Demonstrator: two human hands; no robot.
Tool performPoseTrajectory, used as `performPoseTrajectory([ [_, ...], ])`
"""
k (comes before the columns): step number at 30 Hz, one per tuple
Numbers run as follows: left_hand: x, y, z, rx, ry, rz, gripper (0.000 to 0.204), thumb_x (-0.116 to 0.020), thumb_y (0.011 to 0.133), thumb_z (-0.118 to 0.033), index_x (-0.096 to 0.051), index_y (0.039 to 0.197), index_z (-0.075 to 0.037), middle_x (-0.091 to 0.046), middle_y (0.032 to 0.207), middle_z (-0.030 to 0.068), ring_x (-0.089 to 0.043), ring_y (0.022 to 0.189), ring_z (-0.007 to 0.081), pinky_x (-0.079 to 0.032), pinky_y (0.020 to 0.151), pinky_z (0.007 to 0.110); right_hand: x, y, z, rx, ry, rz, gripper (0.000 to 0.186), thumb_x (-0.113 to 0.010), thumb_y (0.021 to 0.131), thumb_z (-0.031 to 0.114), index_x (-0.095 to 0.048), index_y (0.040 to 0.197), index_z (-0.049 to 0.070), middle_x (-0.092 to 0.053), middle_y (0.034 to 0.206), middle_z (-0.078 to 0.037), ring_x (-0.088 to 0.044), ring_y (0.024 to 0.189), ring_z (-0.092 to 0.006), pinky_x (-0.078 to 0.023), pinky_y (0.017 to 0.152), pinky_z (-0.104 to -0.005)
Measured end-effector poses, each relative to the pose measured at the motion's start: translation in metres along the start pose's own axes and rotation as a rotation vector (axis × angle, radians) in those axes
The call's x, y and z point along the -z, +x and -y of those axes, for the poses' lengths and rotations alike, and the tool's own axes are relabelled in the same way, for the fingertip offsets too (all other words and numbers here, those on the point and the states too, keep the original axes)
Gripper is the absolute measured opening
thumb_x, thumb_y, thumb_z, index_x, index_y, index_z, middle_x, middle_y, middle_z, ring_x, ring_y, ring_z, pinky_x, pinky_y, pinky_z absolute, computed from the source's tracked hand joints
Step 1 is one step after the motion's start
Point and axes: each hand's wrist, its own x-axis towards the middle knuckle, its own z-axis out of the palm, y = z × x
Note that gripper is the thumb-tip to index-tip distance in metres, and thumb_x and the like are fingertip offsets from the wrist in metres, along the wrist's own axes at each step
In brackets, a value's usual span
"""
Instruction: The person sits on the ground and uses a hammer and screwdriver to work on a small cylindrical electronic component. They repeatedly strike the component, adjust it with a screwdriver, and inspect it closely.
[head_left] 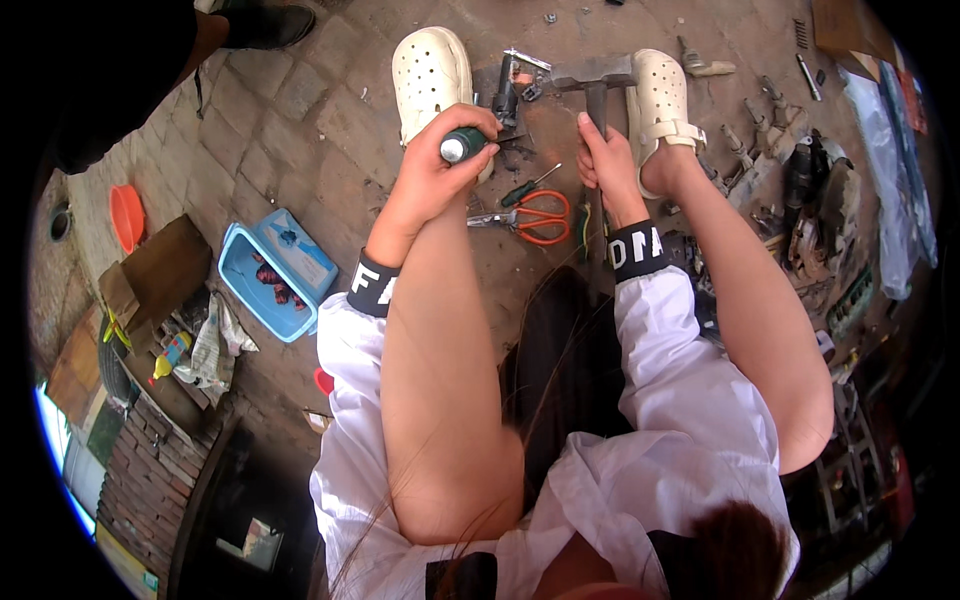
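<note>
My left hand (425,185) is closed around a thick dark green tool handle (466,145) with a round metal end cap facing up; its working end is hidden. My right hand (608,165) grips the shaft of a hammer (595,74), whose steel head lies across in front of it, close to my right shoe. Just beyond my left fist is a black cylindrical part (507,92), with small metal pieces around it. Between my hands, orange-handled scissors (540,217) and a small green-handled screwdriver (520,193) lie on the ground.
Cream clogs (432,75) are on my feet. A blue plastic tub (270,275) holding reddish coils stands at the left, near an orange bowl (127,217). Several dirty metal parts (800,190) are heaped at the right. Another person's dark shoe (268,25) shows at top left.
</note>
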Motion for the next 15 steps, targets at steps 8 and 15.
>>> performPoseTrajectory([
  [8,0.000,-0.007,-0.020,-0.069,0.225,0.310,0.019,-0.063,0.073,0.007,-0.055,0.087,-0.003,-0.059,0.097,0.0109,-0.058,0.095,0.0272,-0.045,0.086,0.032,-0.038,-0.048,0.112,0.488,-0.048,-0.013,0.034,-0.069,0.087,0.031,-0.051,0.073,0.007,-0.048,0.054,0.003,-0.043,0.043,-0.0045,-0.032,0.039,-0.0213],
  [15,-0.013,-0.005,-0.004,-0.148,0.441,0.563,0.018,-0.062,0.065,0.005,-0.057,0.081,-0.001,-0.056,0.089,0.0117,-0.056,0.091,0.0308,-0.047,0.077,0.035,-0.018,-0.050,0.086,0.454,-0.326,-0.323,0.037,-0.070,0.086,0.033,-0.055,0.069,0.004,-0.049,0.055,0.004,-0.042,0.047,-0.0043,-0.032,0.043,-0.0237],
])
